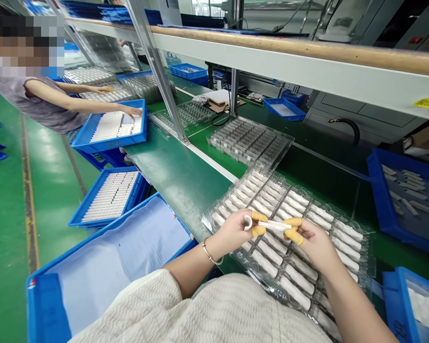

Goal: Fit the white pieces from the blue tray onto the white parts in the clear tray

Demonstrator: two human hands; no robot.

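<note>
Above the clear plastic tray (260,281), both hands pinch a slender white piece (276,225). Its left end is gripped by my left hand (236,231), where a white ring-like end (248,222) shows beside the fingers; whether the ring is part of the same piece I cannot tell. My right hand (312,238) closes thumb and finger on the right end. Yellow finger covers sit on the thumb and forefinger of each hand. Rows of white elongated parts (296,293) lie in the tray's compartments, partly hidden under my hands and forearms.
Another clear tray (250,143) lies beyond, on the green bench (168,162). A metal post (160,76) and overhead shelf (307,57) cross the view. Blue bins (110,305) stand left, others right (375,200). A co-worker (53,102) reaches into a bin at left.
</note>
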